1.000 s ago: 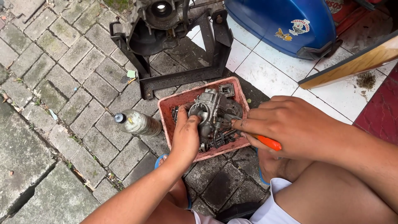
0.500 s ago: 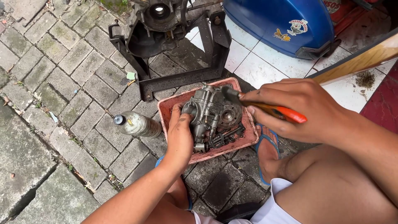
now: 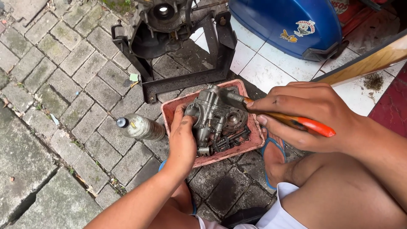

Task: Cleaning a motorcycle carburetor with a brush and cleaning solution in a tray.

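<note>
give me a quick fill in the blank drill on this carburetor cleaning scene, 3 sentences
1. The left hand steadies the grey carburetor over a ____ tray.
2. The right hand holds a brush with an ____ handle against the carburetor.
3. A plastic ____ lies on its side on the paving stones to the left of the tray.

Missing words: red; orange; bottle

A single view from a camera worn on the person's head, looking steeply down and slightly forward at close range. The paved ground [image 3: 55,106] fills the left, white floor tiles [image 3: 271,72] the upper right, and the person's own forearms and knees enter from the bottom edge.
</note>
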